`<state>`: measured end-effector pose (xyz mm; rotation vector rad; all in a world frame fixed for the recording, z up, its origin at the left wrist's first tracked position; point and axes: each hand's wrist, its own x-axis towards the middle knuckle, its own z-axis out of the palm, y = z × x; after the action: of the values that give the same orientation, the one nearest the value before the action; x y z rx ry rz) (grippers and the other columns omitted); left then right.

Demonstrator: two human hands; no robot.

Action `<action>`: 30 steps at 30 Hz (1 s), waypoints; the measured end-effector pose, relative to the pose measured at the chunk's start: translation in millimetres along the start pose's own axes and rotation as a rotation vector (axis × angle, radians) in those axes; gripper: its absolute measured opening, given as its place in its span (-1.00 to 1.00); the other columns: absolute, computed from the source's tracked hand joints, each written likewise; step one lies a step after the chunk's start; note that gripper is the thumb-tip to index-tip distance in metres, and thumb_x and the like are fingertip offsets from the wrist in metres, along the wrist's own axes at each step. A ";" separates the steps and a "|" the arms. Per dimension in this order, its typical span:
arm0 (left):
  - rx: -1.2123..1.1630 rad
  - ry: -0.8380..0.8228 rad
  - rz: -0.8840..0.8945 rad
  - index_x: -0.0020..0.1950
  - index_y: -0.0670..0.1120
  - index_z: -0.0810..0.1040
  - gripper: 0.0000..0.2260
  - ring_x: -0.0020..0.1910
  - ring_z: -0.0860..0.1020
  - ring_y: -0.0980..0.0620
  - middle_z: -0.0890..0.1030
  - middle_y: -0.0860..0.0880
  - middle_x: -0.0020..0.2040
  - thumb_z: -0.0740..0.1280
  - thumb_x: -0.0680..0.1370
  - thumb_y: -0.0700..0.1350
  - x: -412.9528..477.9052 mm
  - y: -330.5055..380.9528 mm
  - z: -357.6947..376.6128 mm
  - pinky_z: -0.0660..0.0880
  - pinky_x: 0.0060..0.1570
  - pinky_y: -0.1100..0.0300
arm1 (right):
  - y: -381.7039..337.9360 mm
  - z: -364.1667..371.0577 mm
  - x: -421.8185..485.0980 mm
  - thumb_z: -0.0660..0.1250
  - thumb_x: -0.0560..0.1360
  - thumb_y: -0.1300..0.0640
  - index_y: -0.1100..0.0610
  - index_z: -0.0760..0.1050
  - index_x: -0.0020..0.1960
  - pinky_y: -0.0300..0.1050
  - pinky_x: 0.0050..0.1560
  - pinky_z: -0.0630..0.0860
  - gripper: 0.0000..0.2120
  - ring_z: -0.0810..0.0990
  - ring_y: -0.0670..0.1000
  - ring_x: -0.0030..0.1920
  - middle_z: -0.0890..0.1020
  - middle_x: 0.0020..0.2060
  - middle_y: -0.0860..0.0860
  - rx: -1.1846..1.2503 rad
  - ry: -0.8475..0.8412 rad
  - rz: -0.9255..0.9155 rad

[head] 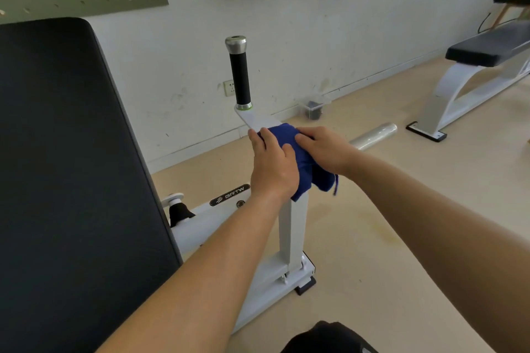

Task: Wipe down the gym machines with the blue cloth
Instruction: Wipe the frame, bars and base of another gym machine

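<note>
The blue cloth (302,160) is draped over the top of a white upright post (292,232) of the gym machine. My left hand (272,163) presses on the cloth's left side, fingers reaching the white bracket (258,122). From the right, my right hand (324,149) grips the cloth. A black handle with a silver cap (240,74) rises from the bracket just beyond the cloth. A loose end of the cloth hangs down on the right of the post.
A large black pad (71,166) fills the left. The machine's white base frame (229,206) runs along the floor. A silver bar end (372,135) sticks out behind my right hand. Another bench (487,49) stands far right. A small bin (314,109) sits by the wall.
</note>
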<state>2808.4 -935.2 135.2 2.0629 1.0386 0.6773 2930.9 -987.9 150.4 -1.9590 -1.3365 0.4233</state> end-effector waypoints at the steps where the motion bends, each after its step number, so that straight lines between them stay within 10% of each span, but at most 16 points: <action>1: -0.007 0.007 -0.021 0.61 -0.12 -0.15 -0.46 0.54 0.17 -0.10 -0.24 -0.04 0.61 -0.01 0.69 -0.04 4.5 0.7 -1.3 0.26 0.33 0.10 | -1.9 0.0 6.8 0.12 0.65 0.10 0.20 0.54 -0.09 -0.03 -0.12 0.44 -0.71 0.53 0.06 -0.19 0.65 -0.19 0.10 -0.015 -0.017 0.003; 9: -0.209 0.041 -0.220 0.49 -0.18 0.10 -0.54 0.02 0.46 -0.09 0.47 -0.15 0.32 0.14 0.67 -0.02 58.5 -4.9 -15.6 0.36 -0.05 0.10 | -17.9 2.2 74.4 0.13 0.66 0.10 0.09 0.46 -0.28 -0.15 -0.27 0.31 -0.65 0.47 -0.01 -0.27 0.56 -0.30 0.01 -0.154 -0.116 0.040; 14: -0.222 0.070 -0.242 0.46 -0.21 0.22 -0.60 -0.02 0.44 -0.08 0.52 -0.14 0.17 0.12 0.68 -0.05 95.0 -12.1 -22.1 0.34 -0.07 0.12 | -27.8 10.8 109.8 0.09 0.68 0.07 0.25 0.59 0.10 -0.10 -0.04 0.35 -0.64 0.52 0.09 -0.09 0.64 -0.02 0.16 -0.198 -0.159 0.051; 23: -0.158 0.100 -0.261 0.36 -0.16 0.42 -0.70 -0.29 0.38 0.06 0.47 -0.08 -0.03 0.09 0.69 -0.08 140.1 -20.0 -28.7 0.31 -0.29 0.22 | -32.9 9.9 153.8 0.14 0.67 -0.04 0.24 0.60 0.09 -0.07 -0.01 0.42 -0.60 0.54 0.10 -0.10 0.66 -0.03 0.17 -0.280 -0.179 0.043; 30: -0.148 0.076 -0.301 0.41 -0.23 0.34 -0.63 -0.04 0.41 -0.07 0.52 -0.19 0.21 0.04 0.70 -0.05 119.0 -12.9 -31.7 0.32 -0.06 0.14 | -34.0 17.5 135.2 0.11 0.68 -0.01 0.23 0.59 0.14 -0.08 -0.02 0.38 -0.62 0.52 0.10 -0.12 0.64 -0.04 0.16 -0.246 -0.119 0.061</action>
<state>2844.0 -819.3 159.8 1.7200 1.2702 0.6588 2952.7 -852.1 179.2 -2.2103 -1.4639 0.4269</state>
